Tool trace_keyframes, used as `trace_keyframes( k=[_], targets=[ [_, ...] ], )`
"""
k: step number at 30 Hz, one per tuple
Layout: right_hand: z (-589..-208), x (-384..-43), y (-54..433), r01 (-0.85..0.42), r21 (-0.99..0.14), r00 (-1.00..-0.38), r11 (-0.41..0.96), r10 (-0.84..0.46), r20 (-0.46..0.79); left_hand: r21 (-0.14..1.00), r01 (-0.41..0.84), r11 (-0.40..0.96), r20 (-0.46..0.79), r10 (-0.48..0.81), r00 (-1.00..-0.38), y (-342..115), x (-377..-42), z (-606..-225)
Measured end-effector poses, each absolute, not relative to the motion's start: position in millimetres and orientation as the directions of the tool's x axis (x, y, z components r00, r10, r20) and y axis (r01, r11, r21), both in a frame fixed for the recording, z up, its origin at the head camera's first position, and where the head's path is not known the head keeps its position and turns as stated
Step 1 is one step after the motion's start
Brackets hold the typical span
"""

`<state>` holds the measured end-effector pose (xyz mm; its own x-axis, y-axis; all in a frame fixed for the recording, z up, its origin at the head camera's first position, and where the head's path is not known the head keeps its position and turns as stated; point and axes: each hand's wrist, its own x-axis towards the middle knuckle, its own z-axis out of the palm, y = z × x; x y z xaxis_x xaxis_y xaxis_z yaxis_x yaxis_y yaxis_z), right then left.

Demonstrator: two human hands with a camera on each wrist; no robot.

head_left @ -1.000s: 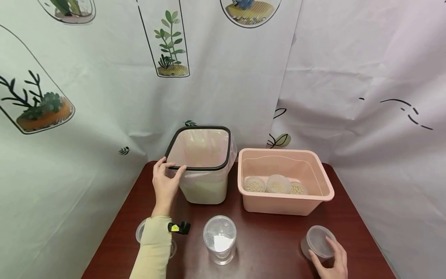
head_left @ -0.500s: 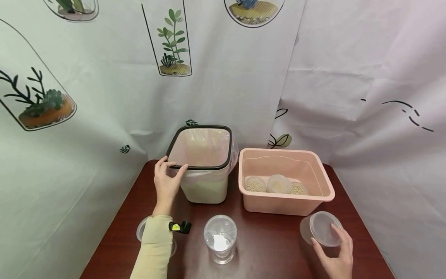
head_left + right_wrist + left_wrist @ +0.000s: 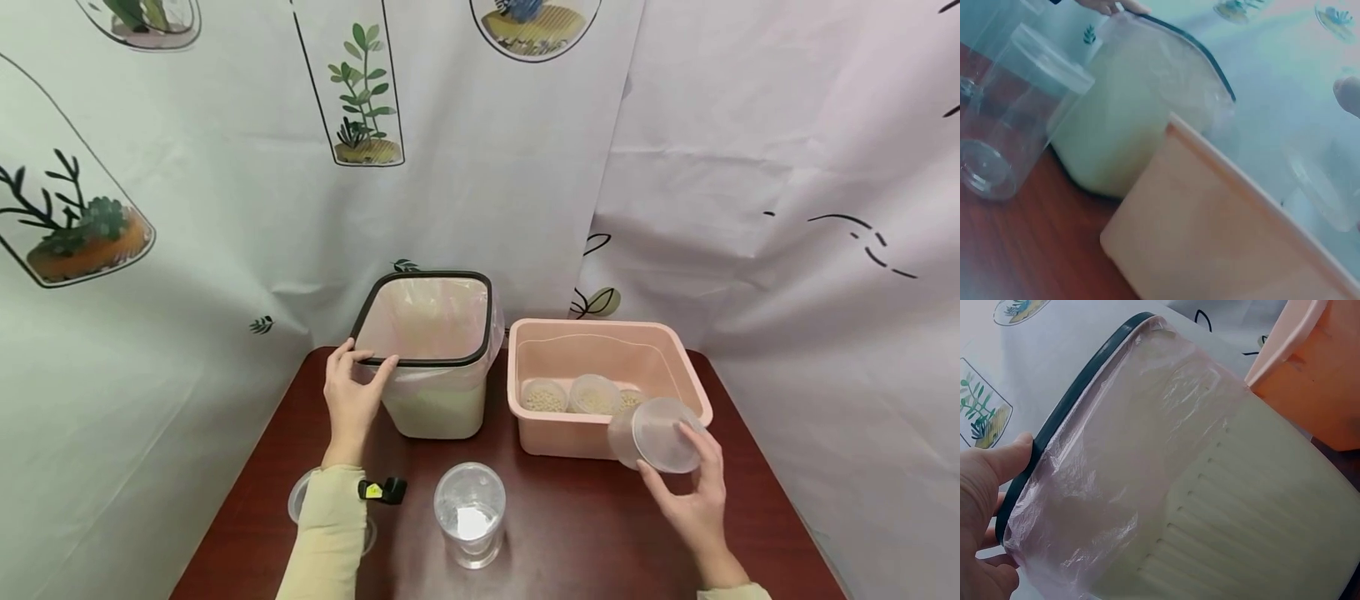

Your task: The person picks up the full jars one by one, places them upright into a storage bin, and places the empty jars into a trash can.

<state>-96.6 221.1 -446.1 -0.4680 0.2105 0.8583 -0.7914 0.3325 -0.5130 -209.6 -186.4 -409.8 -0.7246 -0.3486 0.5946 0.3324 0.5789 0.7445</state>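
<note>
My left hand (image 3: 352, 400) grips the front left corner of the black rim on a cream trash bin (image 3: 442, 408). Its thumb (image 3: 1013, 459) lies along the rim in the left wrist view, and a pinkish plastic liner (image 3: 1116, 462) hangs over the bin's outside. My right hand (image 3: 693, 492) holds a translucent plastic jar (image 3: 663, 437) between thumb and fingers, its frosted round end towards the head camera. The jar is tilted and overlaps the front right wall of a pink plastic basin (image 3: 562, 437). In the right wrist view the jar (image 3: 1325, 181) shows only partly, at the right edge.
Inside the basin sit several round tubs (image 3: 545, 397) of pale beads or beans. A clear jar (image 3: 470, 512) stands at the table's front middle. Another clear container (image 3: 300, 496) is partly hidden behind the left sleeve. A printed cloth (image 3: 487, 208) hangs behind the dark red table (image 3: 570, 533).
My right hand has lifted the jar off the table and carried it forward and left to the basin's front edge. The left hand stays on the bin's rim.
</note>
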Motion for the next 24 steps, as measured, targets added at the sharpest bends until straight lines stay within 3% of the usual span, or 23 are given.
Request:
trace_keyframes(
  k=[8, 15, 24],
  targets=[
    [-425.0, -118.3, 192.6, -0.841, -0.447, -0.420, 0.303, 0.153, 0.894, 0.735, 0.337, 0.588, 0.603, -0.340, -0.722, -188.0, -210.3, -412.0],
    [-405.0, -134.2, 163.9, -0.867, -0.417, -0.416, 0.273, 0.066, 0.907, 0.737, 0.329, 0.590, 0.599, -0.344, -0.723, -189.9, -208.7, -410.9],
    [-386.7, -155.5, 142.6, -0.878, -0.363, -0.384, 0.312, -0.008, 0.923, 0.735, 0.332, 0.591, 0.603, -0.345, -0.719, -189.0, -210.1, -411.9]
  ],
)
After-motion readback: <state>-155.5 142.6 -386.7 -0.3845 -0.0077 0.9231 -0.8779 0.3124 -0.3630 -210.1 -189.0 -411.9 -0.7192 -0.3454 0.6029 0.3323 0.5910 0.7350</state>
